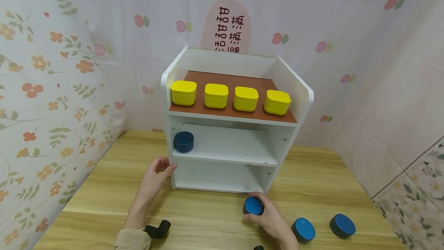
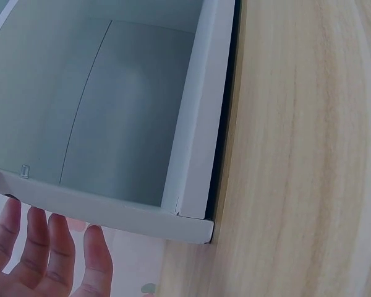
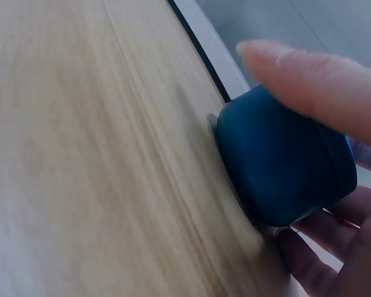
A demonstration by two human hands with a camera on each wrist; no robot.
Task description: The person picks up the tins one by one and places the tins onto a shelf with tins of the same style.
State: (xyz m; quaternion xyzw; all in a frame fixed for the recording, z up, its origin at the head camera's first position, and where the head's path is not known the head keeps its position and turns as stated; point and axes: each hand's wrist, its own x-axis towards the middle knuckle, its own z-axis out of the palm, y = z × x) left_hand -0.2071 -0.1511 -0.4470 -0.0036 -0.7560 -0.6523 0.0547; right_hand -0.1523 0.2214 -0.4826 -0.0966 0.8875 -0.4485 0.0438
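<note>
Right hand (image 1: 268, 215) grips blue tin (image 1: 253, 205); left hand (image 1: 157, 173) relaxed beside shelf (image 1: 173, 157).

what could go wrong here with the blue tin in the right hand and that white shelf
The right hand has only a fingertip grip on the blue tin; it might slip on the way to the shelf.

The left hand merely rests open-fingered by the white shelf unit's left wall, so a bump could shift the unit and jostle the yellow tins near the top shelf's front edge.

The two loose blue tins beside the right wrist could be knocked away.
</note>
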